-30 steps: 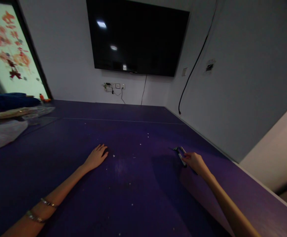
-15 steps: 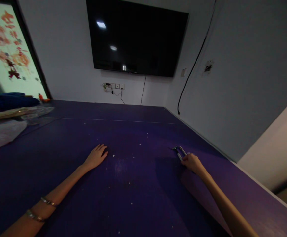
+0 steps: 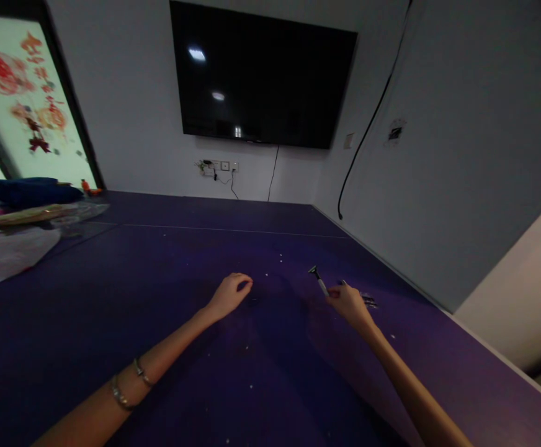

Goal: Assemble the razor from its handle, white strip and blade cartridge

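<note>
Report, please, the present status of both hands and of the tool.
Right hand grips razor-like tool, head sticking out. Left hand pinched, nothing visible in it. Dark item beside right hand.

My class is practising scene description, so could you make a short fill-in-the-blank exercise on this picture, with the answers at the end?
1. The right hand grips a razor by its ____.
2. Two bracelets circle the person's ____ forearm.
3. The television is mounted ____ than the wall sockets.
4. The broad surface below the hands is coloured ____.

Missing words: handle; left; higher; purple.
</note>
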Demonstrator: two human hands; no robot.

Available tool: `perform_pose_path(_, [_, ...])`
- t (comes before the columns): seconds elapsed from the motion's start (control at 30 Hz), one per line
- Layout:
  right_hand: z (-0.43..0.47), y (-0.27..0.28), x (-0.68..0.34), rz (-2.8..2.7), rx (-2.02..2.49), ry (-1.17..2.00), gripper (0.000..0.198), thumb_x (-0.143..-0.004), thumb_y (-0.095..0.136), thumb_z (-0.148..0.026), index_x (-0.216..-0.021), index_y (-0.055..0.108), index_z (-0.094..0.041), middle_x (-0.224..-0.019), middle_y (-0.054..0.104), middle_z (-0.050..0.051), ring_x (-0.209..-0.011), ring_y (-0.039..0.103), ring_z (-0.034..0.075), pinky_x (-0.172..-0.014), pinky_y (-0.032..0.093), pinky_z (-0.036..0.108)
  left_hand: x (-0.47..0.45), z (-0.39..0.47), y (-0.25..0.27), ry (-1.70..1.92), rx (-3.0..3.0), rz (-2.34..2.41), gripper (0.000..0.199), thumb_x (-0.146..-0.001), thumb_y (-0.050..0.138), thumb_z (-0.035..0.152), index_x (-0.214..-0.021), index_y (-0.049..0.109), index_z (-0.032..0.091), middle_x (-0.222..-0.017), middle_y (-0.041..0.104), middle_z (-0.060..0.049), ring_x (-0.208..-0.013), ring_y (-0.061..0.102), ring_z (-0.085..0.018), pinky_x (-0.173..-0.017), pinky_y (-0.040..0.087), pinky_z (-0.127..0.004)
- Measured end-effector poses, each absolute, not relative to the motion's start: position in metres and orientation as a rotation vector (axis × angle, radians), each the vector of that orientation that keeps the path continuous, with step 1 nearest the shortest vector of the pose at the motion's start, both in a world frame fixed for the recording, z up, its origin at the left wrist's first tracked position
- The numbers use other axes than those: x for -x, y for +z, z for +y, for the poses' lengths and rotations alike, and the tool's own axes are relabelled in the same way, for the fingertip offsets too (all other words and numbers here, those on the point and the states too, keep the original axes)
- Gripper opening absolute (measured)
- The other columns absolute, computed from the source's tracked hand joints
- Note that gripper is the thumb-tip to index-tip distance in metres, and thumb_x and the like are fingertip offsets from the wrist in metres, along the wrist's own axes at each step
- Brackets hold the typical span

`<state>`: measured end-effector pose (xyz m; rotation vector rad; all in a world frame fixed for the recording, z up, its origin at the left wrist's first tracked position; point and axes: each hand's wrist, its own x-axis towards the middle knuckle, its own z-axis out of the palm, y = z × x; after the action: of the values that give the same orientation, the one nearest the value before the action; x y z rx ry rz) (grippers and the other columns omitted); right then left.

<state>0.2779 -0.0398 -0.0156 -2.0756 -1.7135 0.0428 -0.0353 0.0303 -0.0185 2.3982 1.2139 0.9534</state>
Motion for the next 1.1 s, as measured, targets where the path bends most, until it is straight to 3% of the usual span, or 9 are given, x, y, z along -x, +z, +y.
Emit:
perform_pose_path(0.1, [-0.040,-0.006,-0.241,-1.781,1.992,0.038,0.020,-0.073,0.050,-0.021,-0.077,0.070,-0.018,-0.069,0.068,0.005,-0.065,0.063,0.017,-0.050,0.032,0.020,-0.013,0.015,-0.011,0.911,-2.197,1.098,0.029,-0.081,0.045,0.035,-0.085,0.067,0.016,-0.086,0.069,-0.007,-0.079,0.061,-0.017,-0.073,0.044,-0.027])
perform_pose_path(0.23, [-0.047,0.004,-0.199,-1.906,1.917,-0.026,0.021,-0.077,0.047,-0.019,-0.071,0.067,-0.018,-0.070,0.066,0.006,-0.061,0.060,0.015,-0.050,0.030,0.021,-0.049,0.013,-0.014,0.879,-2.051,1.113,0.042,-0.080,0.043,0.046,-0.075,0.067,0.013,-0.075,0.068,-0.009,-0.068,0.060,-0.018,-0.060,0.040,-0.026])
perform_pose_path(0.47, [-0.062,0.007,-0.165,-1.991,1.907,-0.053,0.022,-0.080,0.045,-0.017,-0.089,0.065,-0.016,-0.084,0.062,0.009,-0.069,0.061,0.016,-0.061,0.039,0.022,-0.056,0.018,-0.024,0.830,-1.929,1.180,0.050,-0.077,0.040,0.056,-0.063,0.061,0.013,-0.056,0.060,-0.005,-0.048,0.053,-0.014,-0.046,0.033,-0.023])
perform_pose_path(0.63, [-0.066,0.003,-0.152,-2.060,1.894,-0.098,0.023,-0.080,0.044,-0.014,-0.091,0.064,-0.012,-0.087,0.061,0.012,-0.076,0.062,0.019,-0.066,0.043,0.024,-0.050,0.024,-0.022,0.759,-2.138,1.252,0.047,-0.080,0.040,0.048,-0.055,0.060,0.012,-0.054,0.060,-0.007,-0.053,0.055,-0.016,-0.050,0.033,-0.024])
perform_pose_path(0.83, [-0.070,0.004,-0.166,-2.083,1.841,-0.051,0.027,-0.083,0.041,-0.022,-0.081,0.068,-0.015,-0.081,0.065,0.010,-0.072,0.063,0.018,-0.066,0.043,0.024,-0.037,0.041,-0.016,0.467,-2.292,1.444,0.035,-0.079,0.042,0.035,-0.069,0.068,0.014,-0.070,0.067,-0.012,-0.068,0.062,-0.019,-0.057,0.038,-0.025])
perform_pose_path(1.1, [-0.068,0.004,-0.271,-1.855,2.055,-0.053,0.028,-0.078,0.043,-0.024,-0.074,0.070,-0.020,-0.074,0.069,0.007,-0.071,0.065,0.020,-0.060,0.040,0.024,0.004,0.083,-0.015,0.287,-2.307,1.612,0.034,-0.075,0.043,0.028,-0.089,0.069,0.011,-0.090,0.067,-0.019,-0.085,0.063,-0.026,-0.065,0.044,-0.029])
